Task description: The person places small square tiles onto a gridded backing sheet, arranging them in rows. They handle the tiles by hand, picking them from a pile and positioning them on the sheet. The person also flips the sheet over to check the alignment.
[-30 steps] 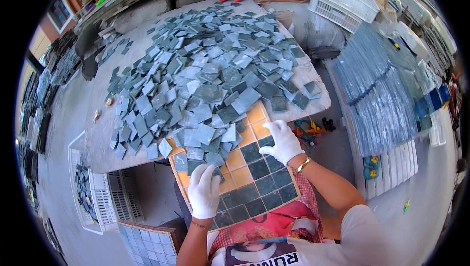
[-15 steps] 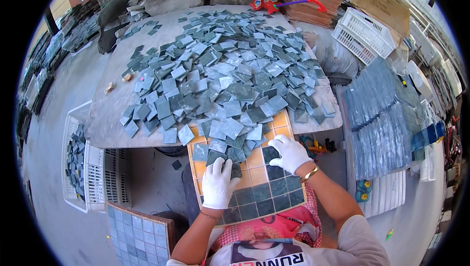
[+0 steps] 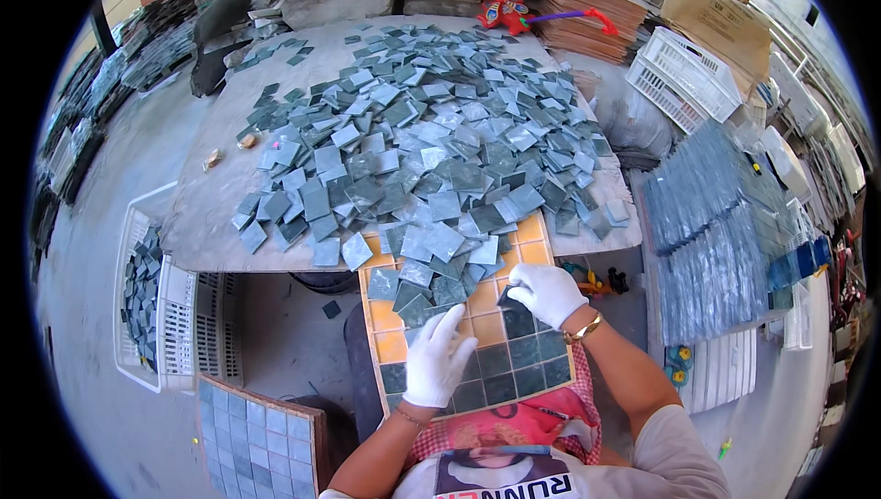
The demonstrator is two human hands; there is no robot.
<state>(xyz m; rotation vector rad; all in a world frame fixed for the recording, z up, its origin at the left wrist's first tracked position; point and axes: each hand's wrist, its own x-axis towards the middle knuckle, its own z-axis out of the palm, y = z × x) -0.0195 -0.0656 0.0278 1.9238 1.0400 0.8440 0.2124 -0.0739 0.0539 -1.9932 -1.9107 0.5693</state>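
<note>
A wooden-framed grid board (image 3: 528,256) with orange-yellow square cells rests at my lap, tilted up against the table edge. Dark green stone tiles (image 3: 526,350) fill its near rows and part of the right side. Loose tiles (image 3: 431,242) spill over its far left part. My right hand (image 3: 551,297), white-gloved, pinches the edge of a dark stone tile (image 3: 506,298) at the board's right side. My left hand (image 3: 435,363), gloved too, hovers over the board's left middle, thumb and fingers apart with nothing visible between them.
A grey table (image 3: 216,214) carries a large tile heap. At left stand a white crate (image 3: 174,334) of tiles and a tiled panel (image 3: 262,444). At right are wrapped tile stacks (image 3: 707,260) and white crates (image 3: 684,77). A red toy (image 3: 505,14) lies at the back.
My left hand has moved right and slightly nearer to me, away from the loose tiles. My right hand has shifted slightly and its fingers have closed on a tile.
</note>
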